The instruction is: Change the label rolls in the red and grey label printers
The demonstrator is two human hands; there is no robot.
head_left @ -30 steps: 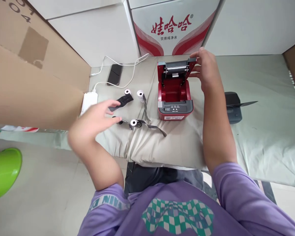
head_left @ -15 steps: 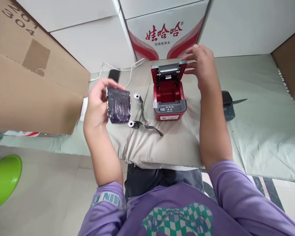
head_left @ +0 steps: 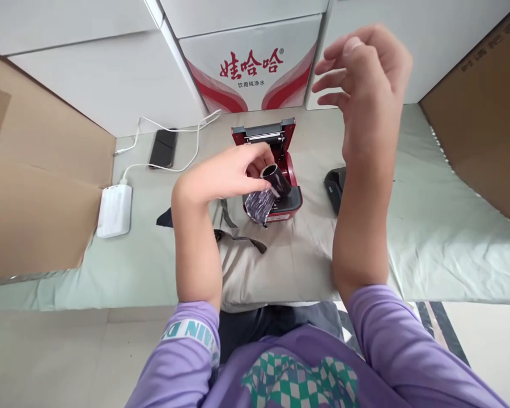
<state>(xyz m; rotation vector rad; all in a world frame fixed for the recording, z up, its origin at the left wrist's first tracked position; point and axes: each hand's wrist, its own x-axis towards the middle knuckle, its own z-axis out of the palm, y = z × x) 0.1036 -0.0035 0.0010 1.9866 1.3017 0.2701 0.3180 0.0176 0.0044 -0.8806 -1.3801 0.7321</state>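
Head view: a grey-green, creased cloth surface (head_left: 429, 238) spans the scene. Brown cardboard boxes stand at its left (head_left: 38, 215) and right (head_left: 480, 119); at the back is a white carton with red curved bands and red lettering (head_left: 251, 93).

The right hand (head_left: 368, 71) is raised, holding nothing, fingers loosely bent, clear of all items on the cloth. The left hand (head_left: 240, 170) grips a dark, hollow-ended roll (head_left: 278, 180) between thumb and fingers.

A red, box-shaped printer with a black front panel (head_left: 296, 198) has its lid standing up. The roll lies at the left hand's fingertips, to the right of the palm, above the printer's front portion; contact with the printer cannot be determined. A crinkled dark film (head_left: 259, 207) hangs from the roll below the thumb.

A black device (head_left: 334, 188) is partly hidden by the right forearm. Towards the left lie a white power bank (head_left: 114, 211) and a black phone (head_left: 164, 148), with a thin white cable (head_left: 198, 133) running near both. Narrow dark strips (head_left: 259, 246) lie on the cloth near the left forearm.
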